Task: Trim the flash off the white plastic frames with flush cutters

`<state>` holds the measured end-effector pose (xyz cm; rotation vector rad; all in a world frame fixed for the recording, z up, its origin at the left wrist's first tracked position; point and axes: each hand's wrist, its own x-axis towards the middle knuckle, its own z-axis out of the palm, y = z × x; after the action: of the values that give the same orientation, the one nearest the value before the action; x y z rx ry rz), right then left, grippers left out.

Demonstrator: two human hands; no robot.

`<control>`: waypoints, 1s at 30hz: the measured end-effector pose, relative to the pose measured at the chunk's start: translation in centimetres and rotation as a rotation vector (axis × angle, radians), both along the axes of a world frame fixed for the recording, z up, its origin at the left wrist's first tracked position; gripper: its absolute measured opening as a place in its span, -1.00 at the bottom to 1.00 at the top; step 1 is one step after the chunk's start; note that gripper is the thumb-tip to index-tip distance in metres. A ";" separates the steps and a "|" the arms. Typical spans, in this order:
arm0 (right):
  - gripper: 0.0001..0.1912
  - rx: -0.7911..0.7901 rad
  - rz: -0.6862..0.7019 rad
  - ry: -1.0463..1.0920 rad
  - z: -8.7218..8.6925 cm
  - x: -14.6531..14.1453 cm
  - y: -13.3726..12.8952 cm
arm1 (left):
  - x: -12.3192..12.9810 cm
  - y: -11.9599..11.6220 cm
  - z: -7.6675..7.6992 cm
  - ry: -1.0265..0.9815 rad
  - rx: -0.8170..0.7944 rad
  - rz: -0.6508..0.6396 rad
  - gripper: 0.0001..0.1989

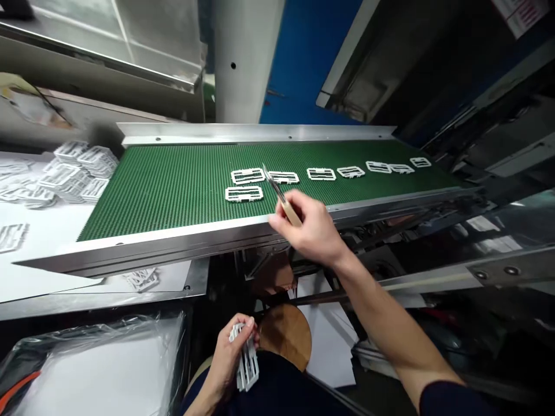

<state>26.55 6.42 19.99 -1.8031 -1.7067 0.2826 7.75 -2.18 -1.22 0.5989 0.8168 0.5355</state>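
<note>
Green pimpled conveyor belt (pixel 173 190) runs across in front of you between brushed-steel side rails (pixel 255 133), with a blue-painted machine panel (pixel 303 58) rising behind it. Seven flat white plastic rectangular frames (pixel 321 174) lie in a row across the belt's far half, toward its right end, and an eighth, matching frame (pixel 244 194) sits just below the leftmost of them, nearer your edge. Your right hand (pixel 307 228) is clenched around a craft knife with a pale wooden handle (pixel 291 211), its thin steel blade (pixel 271 184) reaching out over the belt, the tip just above the gap between the first two frames in the row. Your left hand (pixel 232 352), down by your lap and well apart from the belt, grips a bundle of white plastic frames (pixel 248 361) standing on edge. Off the belt's left end, a heap of stacked white frames (pixel 78 173) lies on white paper sheeting (pixel 39 254). Toward the lower left, a crumpled clear plastic bag (pixel 95 370) wraps flat white sheets, with an orange strip (pixel 17 387) showing at its left edge. Just beside your left hand sits a round brown wooden disc (pixel 285 337).
</note>
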 end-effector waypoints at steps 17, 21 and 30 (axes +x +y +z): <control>-0.57 -0.161 0.178 -0.238 1.5 1.9 7.3 | -3.1 3.8 2.4 -0.152 -0.133 -0.032 -0.68; -0.55 -0.308 0.488 -0.006 2.6 0.3 0.3 | -3.9 7.3 6.3 -0.252 -0.025 -0.091 -0.62; -0.52 -0.425 0.440 0.211 -5.8 -0.6 -7.6 | -2.7 8.3 7.8 -0.074 0.110 -0.416 -0.78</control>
<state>25.90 -1.19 14.20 -1.5761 -1.9762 1.0519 5.02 6.07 6.53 0.8214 0.5732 0.2197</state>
